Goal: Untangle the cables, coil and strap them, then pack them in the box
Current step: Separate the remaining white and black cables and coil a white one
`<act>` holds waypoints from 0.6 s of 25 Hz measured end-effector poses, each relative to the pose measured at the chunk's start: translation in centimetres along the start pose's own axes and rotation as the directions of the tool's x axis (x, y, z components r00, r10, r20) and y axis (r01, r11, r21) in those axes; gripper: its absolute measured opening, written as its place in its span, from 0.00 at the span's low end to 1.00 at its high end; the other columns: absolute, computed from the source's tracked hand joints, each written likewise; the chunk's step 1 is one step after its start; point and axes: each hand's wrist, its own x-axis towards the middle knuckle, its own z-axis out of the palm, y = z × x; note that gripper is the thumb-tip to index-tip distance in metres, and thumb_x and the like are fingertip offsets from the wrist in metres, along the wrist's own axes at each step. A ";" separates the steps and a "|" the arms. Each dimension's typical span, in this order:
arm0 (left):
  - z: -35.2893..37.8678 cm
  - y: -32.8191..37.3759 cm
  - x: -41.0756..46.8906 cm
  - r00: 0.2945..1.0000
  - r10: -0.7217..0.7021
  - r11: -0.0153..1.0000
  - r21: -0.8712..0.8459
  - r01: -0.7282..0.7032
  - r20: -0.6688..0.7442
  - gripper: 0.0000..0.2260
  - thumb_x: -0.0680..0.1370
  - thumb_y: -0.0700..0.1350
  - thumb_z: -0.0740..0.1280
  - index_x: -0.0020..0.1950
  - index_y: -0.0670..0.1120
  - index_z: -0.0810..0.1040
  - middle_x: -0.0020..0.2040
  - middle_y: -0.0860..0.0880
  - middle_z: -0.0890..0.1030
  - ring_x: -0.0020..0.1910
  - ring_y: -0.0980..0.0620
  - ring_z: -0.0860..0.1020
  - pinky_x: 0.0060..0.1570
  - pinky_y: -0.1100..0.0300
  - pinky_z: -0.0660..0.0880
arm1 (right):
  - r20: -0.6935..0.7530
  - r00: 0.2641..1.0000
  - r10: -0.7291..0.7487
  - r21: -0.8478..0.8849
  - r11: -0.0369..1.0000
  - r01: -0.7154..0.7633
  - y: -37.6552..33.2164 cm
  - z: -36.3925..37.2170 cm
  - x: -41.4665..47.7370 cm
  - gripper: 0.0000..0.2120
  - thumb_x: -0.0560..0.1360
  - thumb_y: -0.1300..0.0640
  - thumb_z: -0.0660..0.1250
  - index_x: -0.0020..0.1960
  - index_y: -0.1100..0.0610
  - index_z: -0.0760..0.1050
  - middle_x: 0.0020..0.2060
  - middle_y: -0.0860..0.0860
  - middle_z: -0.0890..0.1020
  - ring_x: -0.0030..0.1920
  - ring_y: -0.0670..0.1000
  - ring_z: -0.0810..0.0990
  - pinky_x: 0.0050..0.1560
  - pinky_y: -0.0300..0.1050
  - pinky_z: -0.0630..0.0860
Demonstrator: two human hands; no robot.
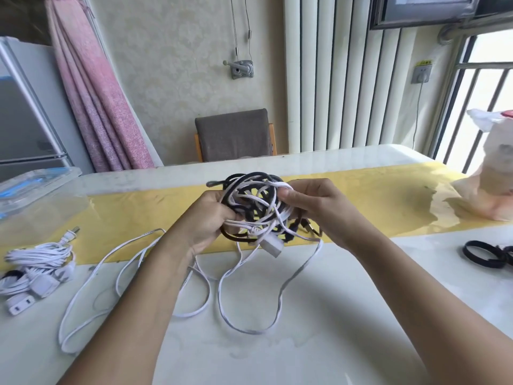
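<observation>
A tangled ball of black and white cables (258, 207) hangs above the table between both hands. My left hand (208, 218) grips its left side, and my right hand (313, 201) pinches white strands on its right side. A white plug (273, 247) dangles under the ball. From it a long flat white cable (133, 276) trails in loops over the table toward the left. A coiled white cable bundle (39, 262) with plugs lies at the left edge. The clear plastic box (33, 187) stands at the back left.
Black strap loops (484, 252) lie at the right edge of the white table (277, 354). A yellow runner (388, 195) crosses the table. A white plastic bag (494, 173) stands at the far right. A grey chair (234, 134) is behind the table.
</observation>
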 end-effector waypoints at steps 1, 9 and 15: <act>-0.1 0.0 -0.2 0.999 -0.038 0.999 0.040 0.037 0.037 0.09 0.63 0.28 0.60 0.38 0.37 0.76 0.27 0.49 0.78 0.24 0.56 0.74 0.24 0.68 0.67 | -0.066 0.997 -0.030 -0.086 0.996 0.025 0.1 0.0 0.1 0.07 0.78 0.63 0.64 0.50 0.65 0.79 0.37 0.59 0.81 0.35 0.53 0.79 0.39 0.45 0.76; 0.0 -1.1 0.3 0.998 0.016 0.923 0.385 0.011 -0.067 0.08 0.63 0.47 0.66 0.37 0.44 0.78 0.33 0.51 0.78 0.34 0.54 0.74 0.38 0.63 0.69 | 0.041 0.993 -0.108 -0.824 0.559 0.095 -0.1 -0.3 -0.2 0.12 0.68 0.61 0.68 0.50 0.52 0.81 0.39 0.46 0.80 0.41 0.44 0.74 0.41 0.38 0.71; 2.5 -1.0 -0.4 0.840 0.451 0.824 0.502 -0.262 -0.302 0.15 0.71 0.42 0.74 0.53 0.48 0.72 0.54 0.52 0.78 0.54 0.56 0.77 0.55 0.63 0.72 | -0.279 0.950 0.141 -0.359 0.902 -0.239 -0.2 1.1 0.2 0.08 0.70 0.55 0.64 0.39 0.57 0.66 0.31 0.50 0.71 0.30 0.49 0.67 0.32 0.43 0.63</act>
